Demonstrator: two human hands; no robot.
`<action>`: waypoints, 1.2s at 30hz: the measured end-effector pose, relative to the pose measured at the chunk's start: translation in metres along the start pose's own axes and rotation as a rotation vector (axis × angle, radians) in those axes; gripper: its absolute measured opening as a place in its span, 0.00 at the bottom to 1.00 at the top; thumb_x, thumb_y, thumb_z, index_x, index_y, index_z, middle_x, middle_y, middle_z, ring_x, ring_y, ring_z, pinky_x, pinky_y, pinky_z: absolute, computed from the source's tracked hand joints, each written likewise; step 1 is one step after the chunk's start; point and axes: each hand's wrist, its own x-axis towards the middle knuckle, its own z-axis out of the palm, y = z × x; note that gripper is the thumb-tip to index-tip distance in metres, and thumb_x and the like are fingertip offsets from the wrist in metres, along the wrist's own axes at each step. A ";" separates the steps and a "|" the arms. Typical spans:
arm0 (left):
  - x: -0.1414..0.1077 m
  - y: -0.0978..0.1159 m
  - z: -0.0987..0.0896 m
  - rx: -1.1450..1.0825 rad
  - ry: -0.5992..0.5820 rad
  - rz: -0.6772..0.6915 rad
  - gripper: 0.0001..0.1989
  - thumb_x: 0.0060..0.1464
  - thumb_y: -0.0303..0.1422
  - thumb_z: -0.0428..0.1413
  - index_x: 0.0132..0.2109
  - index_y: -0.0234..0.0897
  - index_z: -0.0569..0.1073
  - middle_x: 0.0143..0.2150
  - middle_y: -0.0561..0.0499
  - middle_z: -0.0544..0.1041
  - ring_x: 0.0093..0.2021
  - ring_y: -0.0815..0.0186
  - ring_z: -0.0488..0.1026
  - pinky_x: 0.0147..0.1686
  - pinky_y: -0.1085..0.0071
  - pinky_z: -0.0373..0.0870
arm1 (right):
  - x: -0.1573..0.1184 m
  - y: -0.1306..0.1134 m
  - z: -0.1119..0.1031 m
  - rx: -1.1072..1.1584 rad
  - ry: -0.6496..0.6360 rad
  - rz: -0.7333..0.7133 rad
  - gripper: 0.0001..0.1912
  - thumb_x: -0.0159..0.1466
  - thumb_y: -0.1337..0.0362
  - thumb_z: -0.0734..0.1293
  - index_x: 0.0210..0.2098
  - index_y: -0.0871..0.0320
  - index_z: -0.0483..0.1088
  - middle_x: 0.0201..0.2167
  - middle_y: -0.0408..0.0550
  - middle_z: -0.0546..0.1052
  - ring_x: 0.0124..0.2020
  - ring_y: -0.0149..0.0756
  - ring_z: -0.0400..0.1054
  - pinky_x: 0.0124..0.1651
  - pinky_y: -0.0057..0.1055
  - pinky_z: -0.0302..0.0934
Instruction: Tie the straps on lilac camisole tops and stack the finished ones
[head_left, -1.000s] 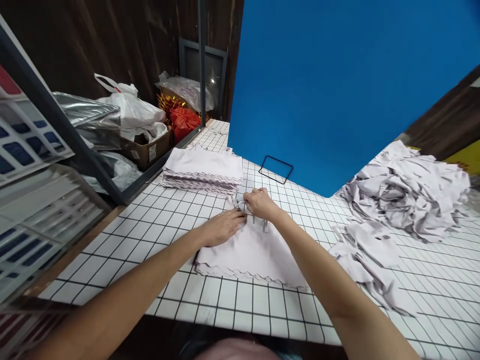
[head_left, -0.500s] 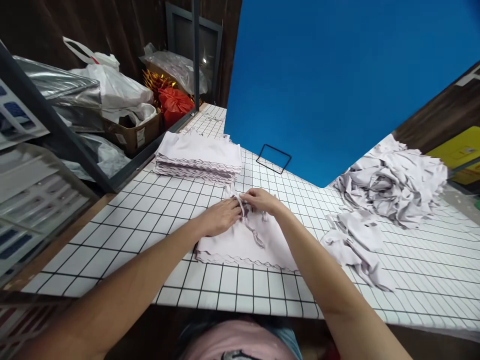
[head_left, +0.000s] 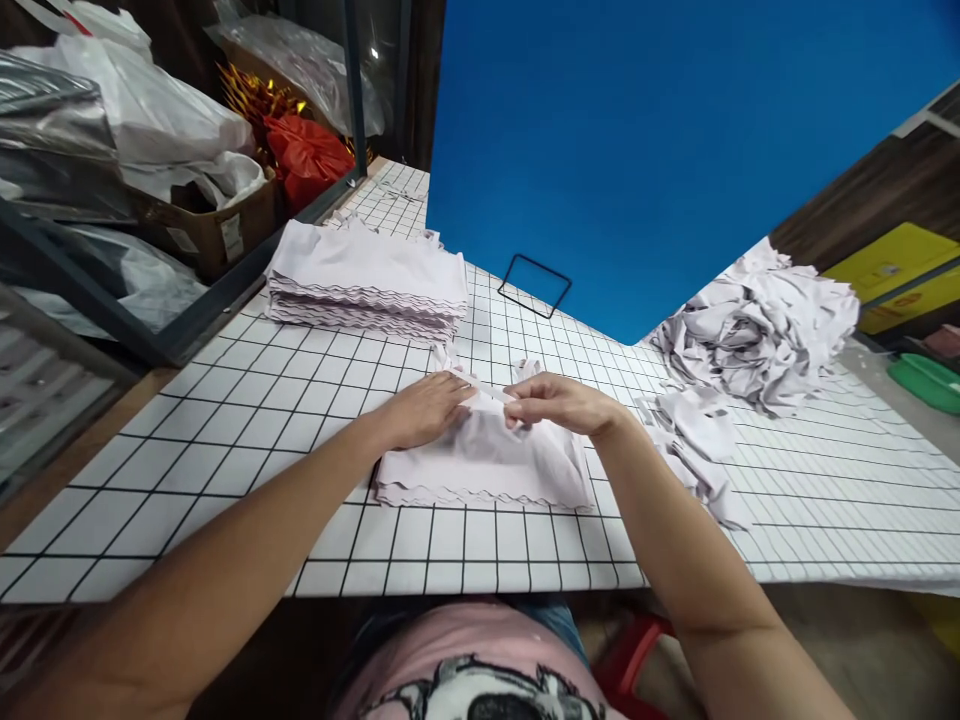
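Mid-frame, the left hand (head_left: 426, 408) lies flat, fingers loosely extended, pressing the upper left part of the pale cloth pile (head_left: 487, 462). The right hand (head_left: 561, 402) is nearly closed, thumb and forefinger pinching what looks like a narrow strip (head_left: 491, 393), though the fingers partly hide it. The step in hand appears to be straightening that strip; the next move calls for light tension against the flat palm. Beyond, left of centre, sits a folded stack (head_left: 367, 265); right of centre, loose pieces (head_left: 701, 430) lie beside a crumpled heap (head_left: 757, 335) on the checked tabletop (head_left: 480, 577).
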 end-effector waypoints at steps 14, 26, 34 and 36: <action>0.003 0.007 -0.008 -0.139 0.317 -0.005 0.16 0.64 0.34 0.48 0.55 0.35 0.72 0.56 0.44 0.73 0.60 0.58 0.66 0.62 0.57 0.62 | 0.033 0.022 0.005 0.418 0.519 -0.165 0.18 0.58 0.49 0.71 0.40 0.56 0.79 0.31 0.45 0.71 0.36 0.31 0.63 0.39 0.28 0.59; 0.009 0.023 -0.008 -0.818 0.364 -0.394 0.13 0.53 0.39 0.60 0.39 0.33 0.80 0.37 0.48 0.80 0.35 0.67 0.74 0.39 0.69 0.71 | 0.069 0.036 0.039 0.368 0.468 -0.312 0.18 0.62 0.46 0.66 0.33 0.54 0.76 0.47 0.49 0.76 0.55 0.42 0.65 0.59 0.42 0.58; 0.006 0.026 -0.014 -0.688 0.295 -0.410 0.10 0.54 0.36 0.57 0.31 0.33 0.76 0.29 0.51 0.76 0.29 0.69 0.70 0.30 0.73 0.64 | 0.063 0.042 0.031 -0.034 0.814 -0.229 0.14 0.64 0.53 0.65 0.30 0.57 0.70 0.35 0.47 0.72 0.40 0.36 0.67 0.48 0.36 0.62; 0.005 0.026 -0.013 -0.571 0.274 -0.403 0.09 0.54 0.34 0.56 0.31 0.34 0.76 0.29 0.51 0.76 0.29 0.68 0.70 0.29 0.73 0.64 | 0.059 0.040 0.030 -0.248 0.933 -0.323 0.09 0.64 0.57 0.65 0.35 0.56 0.71 0.39 0.49 0.71 0.39 0.35 0.66 0.47 0.36 0.62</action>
